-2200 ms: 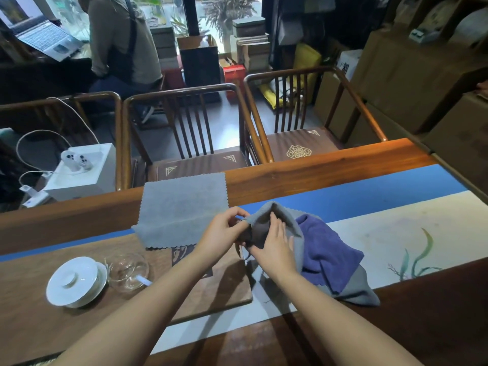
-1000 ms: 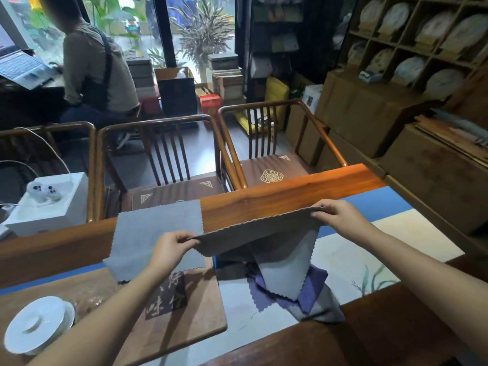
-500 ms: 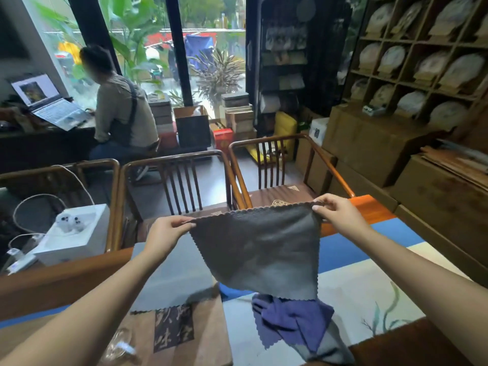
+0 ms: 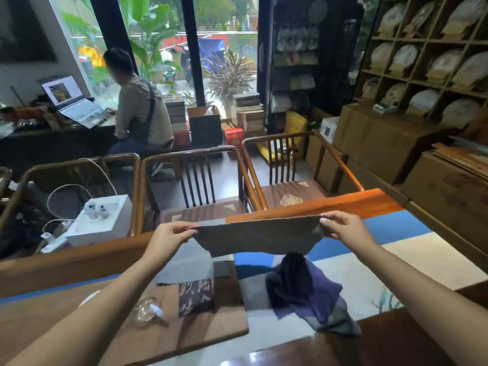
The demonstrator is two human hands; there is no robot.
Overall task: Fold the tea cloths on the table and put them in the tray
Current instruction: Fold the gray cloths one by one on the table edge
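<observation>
Head view shows the square grey tea cloth [image 4: 260, 237], which hung upright half a second ago, now tipped flatter above the wooden tray [image 4: 219, 323], left hand [image 4: 169, 237] and right hand [image 4: 343, 228] pinching its far corners, ready for laying down to fold.

My left hand [image 4: 169, 237] and right hand [image 4: 340, 228] pinch a grey cloth [image 4: 260, 239] stretched above the table [image 4: 79, 262].
</observation>
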